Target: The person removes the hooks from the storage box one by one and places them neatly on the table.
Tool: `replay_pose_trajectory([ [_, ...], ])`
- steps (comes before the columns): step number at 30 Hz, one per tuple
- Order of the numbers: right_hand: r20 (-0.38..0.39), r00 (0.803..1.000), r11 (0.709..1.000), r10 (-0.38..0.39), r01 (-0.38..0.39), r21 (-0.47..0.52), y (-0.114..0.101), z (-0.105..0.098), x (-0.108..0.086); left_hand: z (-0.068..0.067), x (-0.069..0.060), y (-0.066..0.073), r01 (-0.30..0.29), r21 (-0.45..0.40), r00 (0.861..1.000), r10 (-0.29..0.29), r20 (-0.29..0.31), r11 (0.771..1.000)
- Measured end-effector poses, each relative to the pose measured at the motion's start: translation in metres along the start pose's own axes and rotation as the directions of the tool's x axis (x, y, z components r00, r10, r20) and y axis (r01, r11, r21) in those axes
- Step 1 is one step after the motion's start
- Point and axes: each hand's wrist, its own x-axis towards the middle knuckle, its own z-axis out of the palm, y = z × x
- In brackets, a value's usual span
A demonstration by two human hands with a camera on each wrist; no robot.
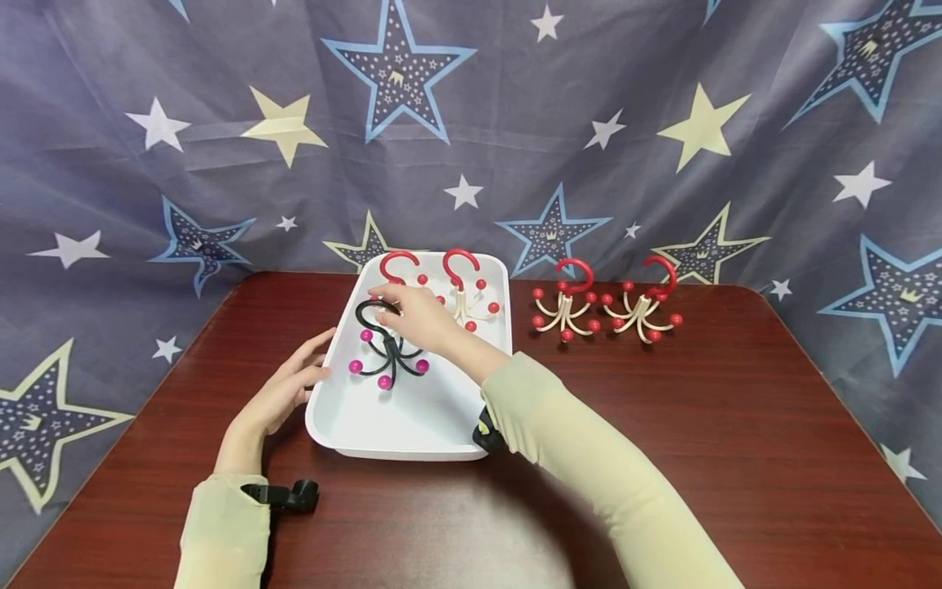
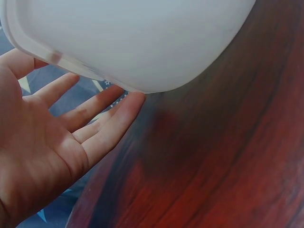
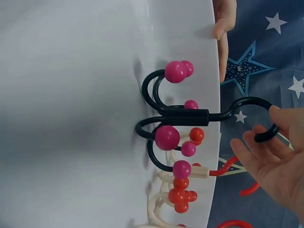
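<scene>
Right hand (image 1: 425, 317) pinches light-looking, likely stiff black hanger (image 1: 391, 347) by its hook (image 3: 249, 100), the best hold; outstretched left hand (image 1: 280, 394) touches tray (image 1: 423, 421).

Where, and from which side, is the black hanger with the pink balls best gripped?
Probably take the black hanger by its curved hook, from above, thumb against fingers. The hook stands clear of the arms, whose pink balls spread round the stem and would likely crowd a lower grip. The right hand is at the hook.
</scene>
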Motion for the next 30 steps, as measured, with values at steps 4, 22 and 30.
replay_pose_trajectory([
  [4,-0.011,1.000,1.000,-0.011,0.010,-0.016,0.000,0.004,0.002,0.000,0.000,-0.001,-0.008,-0.004,1.000,0.008,0.001,1.000],
  [22,-0.044,0.999,0.998,0.031,-0.028,0.056,-0.001,0.005,0.001,0.000,0.000,-0.001,-0.006,0.003,1.000,0.006,-0.001,1.000],
  [30,-0.083,0.996,0.994,0.024,-0.015,0.110,-0.001,-0.009,-0.007,0.000,0.000,-0.001,0.001,0.013,1.000,0.000,-0.007,1.000],
])
